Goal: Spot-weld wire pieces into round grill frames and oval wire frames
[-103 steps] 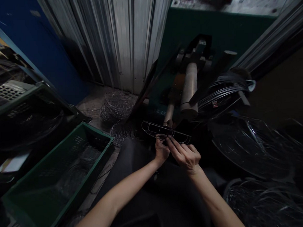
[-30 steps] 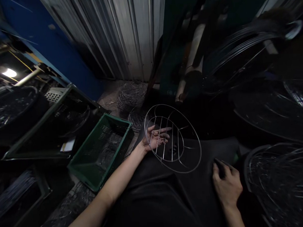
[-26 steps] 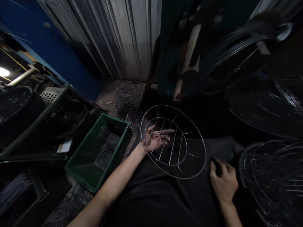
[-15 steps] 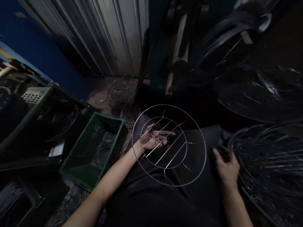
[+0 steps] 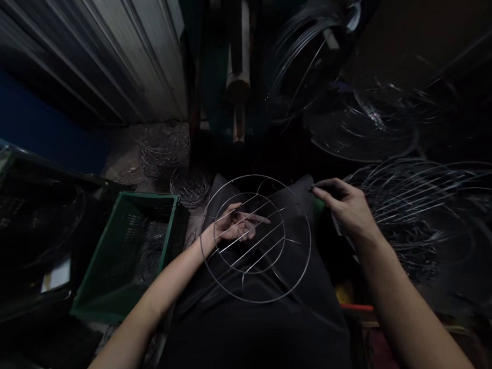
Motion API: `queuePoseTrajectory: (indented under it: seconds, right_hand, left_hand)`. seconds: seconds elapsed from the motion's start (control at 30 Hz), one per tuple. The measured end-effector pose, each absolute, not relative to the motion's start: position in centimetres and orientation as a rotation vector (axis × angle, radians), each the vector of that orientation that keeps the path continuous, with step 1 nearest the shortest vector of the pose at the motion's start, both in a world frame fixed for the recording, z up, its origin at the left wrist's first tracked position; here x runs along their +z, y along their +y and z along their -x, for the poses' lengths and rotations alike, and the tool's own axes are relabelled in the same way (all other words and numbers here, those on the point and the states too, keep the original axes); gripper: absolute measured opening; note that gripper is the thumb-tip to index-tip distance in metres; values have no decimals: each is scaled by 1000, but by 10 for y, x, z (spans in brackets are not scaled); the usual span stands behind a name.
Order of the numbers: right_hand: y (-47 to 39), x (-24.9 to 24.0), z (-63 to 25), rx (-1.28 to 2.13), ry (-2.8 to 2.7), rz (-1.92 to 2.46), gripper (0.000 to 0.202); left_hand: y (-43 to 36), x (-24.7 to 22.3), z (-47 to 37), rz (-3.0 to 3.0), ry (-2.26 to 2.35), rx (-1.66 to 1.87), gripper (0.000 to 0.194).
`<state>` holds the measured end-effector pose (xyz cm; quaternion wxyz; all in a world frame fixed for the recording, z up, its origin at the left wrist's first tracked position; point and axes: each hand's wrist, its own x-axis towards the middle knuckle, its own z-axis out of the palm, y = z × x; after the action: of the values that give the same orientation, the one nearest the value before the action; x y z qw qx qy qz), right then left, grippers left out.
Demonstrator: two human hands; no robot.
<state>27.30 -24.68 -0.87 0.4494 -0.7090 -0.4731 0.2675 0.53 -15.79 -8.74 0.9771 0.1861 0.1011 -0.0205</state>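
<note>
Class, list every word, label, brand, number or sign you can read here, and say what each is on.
Nothing can be read for certain.
Pale marks on the dark green machine: too small and blurred to read.
White label on the dark bin: no writing can be made out.

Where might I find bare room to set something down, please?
The black cloth looks bare on the near side of the wire rack, by the left forearm. The green crate looks bare at its near end. Tangled wires crowd the area by the right hand; wire coils crowd beyond the crate.
</note>
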Motion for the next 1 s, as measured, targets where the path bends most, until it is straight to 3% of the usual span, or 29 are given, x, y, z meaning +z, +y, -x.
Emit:
queuePoseTrajectory:
  seconds: [0.33,0.47,0.73,0.9,1.0]
  right_hand:
    - [-215,-10,-266,539,-1810,1766,32]
    - [-221,-19,-270,562,-1697,1886,37]
    - [-258,-31,-273,747,-1362,2173,39]
    - [-270,-37,-272,924,-1263,2128,36]
    - [-272,-36,-268,1024,-1154,2073,35]
  left_hand:
    - [-154,-90,-9,-481,265,-129,87]
    - [-154,-96,-11,-486,293,-71,77]
    - [-164,-115,-26,-593,367,229,37]
    - [-167,-116,-29,-501,391,392,37]
    - [-166,-109,-26,-489,427,463,48]
